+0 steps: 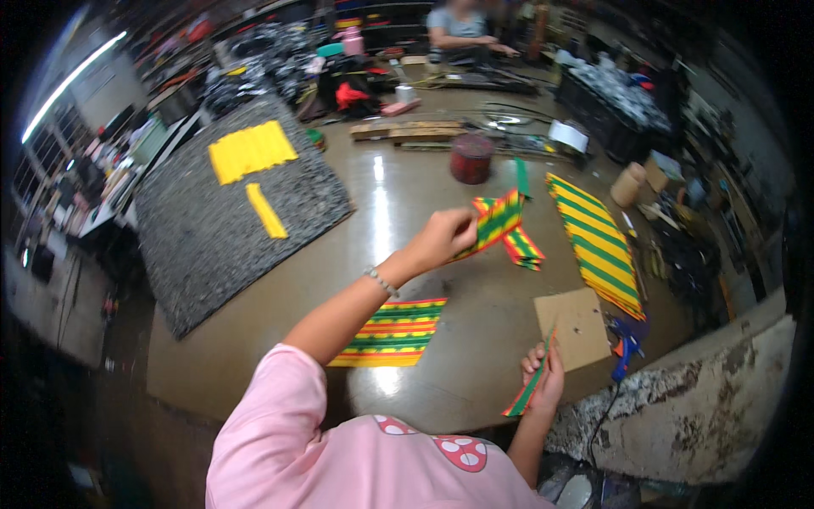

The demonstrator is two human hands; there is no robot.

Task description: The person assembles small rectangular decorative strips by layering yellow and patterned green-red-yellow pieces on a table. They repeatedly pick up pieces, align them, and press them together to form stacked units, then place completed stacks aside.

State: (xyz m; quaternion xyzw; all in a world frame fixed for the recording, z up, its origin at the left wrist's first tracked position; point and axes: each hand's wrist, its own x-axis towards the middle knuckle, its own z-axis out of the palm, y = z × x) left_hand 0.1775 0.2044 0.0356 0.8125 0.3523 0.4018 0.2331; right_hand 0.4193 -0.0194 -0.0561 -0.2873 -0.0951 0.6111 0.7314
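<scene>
Over glossy brown workshop floor, left hand and right hand each pinching striped strips.

Left hand lifts striped strip over table.

A cluttered craft workshop: polished concrete floor, striped paper stacks, glue gun, laden shelves.

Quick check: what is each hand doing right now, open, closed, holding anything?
Left hand: closed, raised, pinching a folded striped strip of green, yellow and red.
Right hand: closed around a narrow striped strip, low near the cardboard square.
</scene>
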